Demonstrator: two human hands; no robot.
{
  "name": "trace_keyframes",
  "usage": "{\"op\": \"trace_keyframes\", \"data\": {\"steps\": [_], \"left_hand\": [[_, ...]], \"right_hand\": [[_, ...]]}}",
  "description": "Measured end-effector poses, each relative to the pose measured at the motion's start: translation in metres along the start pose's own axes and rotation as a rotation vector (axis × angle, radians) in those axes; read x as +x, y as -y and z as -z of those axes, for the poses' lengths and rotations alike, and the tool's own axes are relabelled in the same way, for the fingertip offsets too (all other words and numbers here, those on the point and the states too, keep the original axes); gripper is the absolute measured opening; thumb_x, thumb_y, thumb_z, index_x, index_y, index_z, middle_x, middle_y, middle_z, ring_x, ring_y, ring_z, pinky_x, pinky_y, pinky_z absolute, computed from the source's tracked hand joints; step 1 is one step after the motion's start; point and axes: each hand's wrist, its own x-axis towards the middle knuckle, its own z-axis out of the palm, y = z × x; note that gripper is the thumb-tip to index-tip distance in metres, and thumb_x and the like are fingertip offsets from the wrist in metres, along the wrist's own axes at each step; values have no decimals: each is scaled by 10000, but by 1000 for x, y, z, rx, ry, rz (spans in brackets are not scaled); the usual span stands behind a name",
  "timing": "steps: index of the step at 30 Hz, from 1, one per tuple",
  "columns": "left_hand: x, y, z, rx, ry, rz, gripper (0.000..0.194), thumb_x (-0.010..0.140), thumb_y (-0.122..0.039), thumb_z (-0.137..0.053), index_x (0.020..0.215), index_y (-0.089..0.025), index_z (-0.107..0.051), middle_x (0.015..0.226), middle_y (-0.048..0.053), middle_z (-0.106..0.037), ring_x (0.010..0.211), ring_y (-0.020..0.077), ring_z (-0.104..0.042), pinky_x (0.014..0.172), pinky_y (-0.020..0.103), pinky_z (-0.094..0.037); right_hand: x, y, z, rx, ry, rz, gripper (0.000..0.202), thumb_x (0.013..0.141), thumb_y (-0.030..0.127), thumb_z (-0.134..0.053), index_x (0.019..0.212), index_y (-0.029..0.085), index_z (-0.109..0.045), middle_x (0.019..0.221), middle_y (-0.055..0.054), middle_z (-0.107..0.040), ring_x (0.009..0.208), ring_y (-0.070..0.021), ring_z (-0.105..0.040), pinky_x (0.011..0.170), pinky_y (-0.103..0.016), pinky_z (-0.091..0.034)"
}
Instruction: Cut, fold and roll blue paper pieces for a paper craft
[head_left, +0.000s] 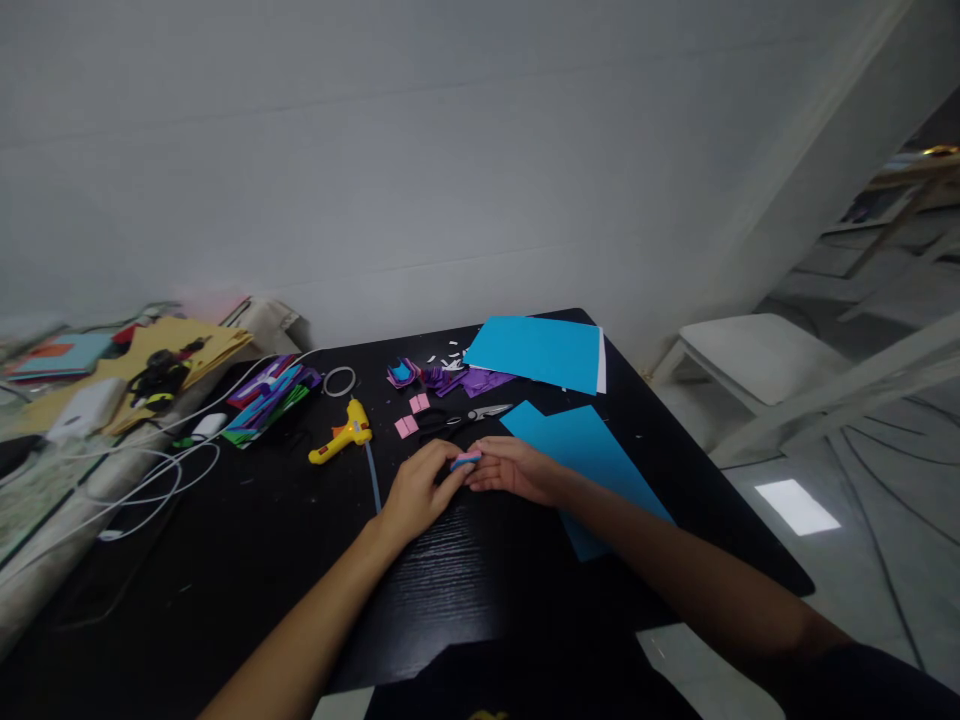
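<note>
**Black table, small pink-and-blue piece**

The black table (232, 540) fills the near middle, set against the wall. To its right stands a white stool (772, 352). A blue sheet (536, 350) lies at the table's far right over a white one; a notched blue sheet (600, 465) lies nearer, partly under the right forearm. The left hand (421, 485) and right hand (521, 470) meet near the middle. The left grip pinches the small pink-and-blue piece (466, 459) at its left end, thumb on the near side; the right hand's fingers are at its right end, but I cannot tell whether they press together on it. At the left, a bundle of coloured papers (274, 397) lies just beyond a yellow glue gun (351, 432). Scissors (489, 412) lie just past the hands, blades to the right. Left of them are two small pink squares (406, 427). Smallest are white scraps (452, 364) at the far edge.
</note>
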Motion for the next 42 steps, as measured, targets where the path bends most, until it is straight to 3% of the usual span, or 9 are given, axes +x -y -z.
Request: {"op": "trace_keyframes", "data": {"steps": [13, 20, 25, 33, 42], "left_hand": [[0, 2, 0, 1, -2, -14, 83, 981, -262, -610, 1020, -193, -632, 922, 50, -692, 848, 168, -658, 774, 293, -536], [0, 1, -2, 23, -29, -34, 64, 972, -248, -618, 1006, -195, -629, 905, 51, -689, 845, 174, -647, 764, 307, -537], [1, -1, -3, 24, -33, -42, 48, 957, -223, -626, 995, -194, -623, 912, 61, -691, 860, 185, -650, 777, 324, -542], [3, -8, 6, -156, 178, -1, 141, 896, -232, -684, 1020, -214, -619, 1094, 90, -710, 1028, 218, -679, 905, 372, -561], [1, -4, 5, -119, 152, 8, 54, 929, -223, -645, 977, -211, -623, 985, 62, -719, 918, 190, -694, 825, 322, -565]], "right_hand": [[0, -2, -1, -21, -11, 34, 323, 821, 380, -813, 961, 121, -679, 896, -85, -753, 784, -168, -736, 839, -324, -578], [-1, -5, -3, -48, -38, 52, 306, 747, 296, -876, 929, 133, -692, 963, -65, -735, 863, -156, -716, 916, -332, -550], [0, -8, -3, -5, -78, 69, 400, 681, 272, -913, 970, 141, -668, 984, -79, -749, 884, -171, -721, 903, -337, -557], [-4, 1, 0, -160, -21, 13, 473, 652, 216, -918, 1031, 131, -649, 985, -90, -758, 939, -199, -739, 880, -321, -570], [-2, 1, 7, -171, 22, -22, 459, 684, 255, -912, 1027, 125, -636, 1013, -104, -752, 938, -196, -738, 880, -333, -585]]}}
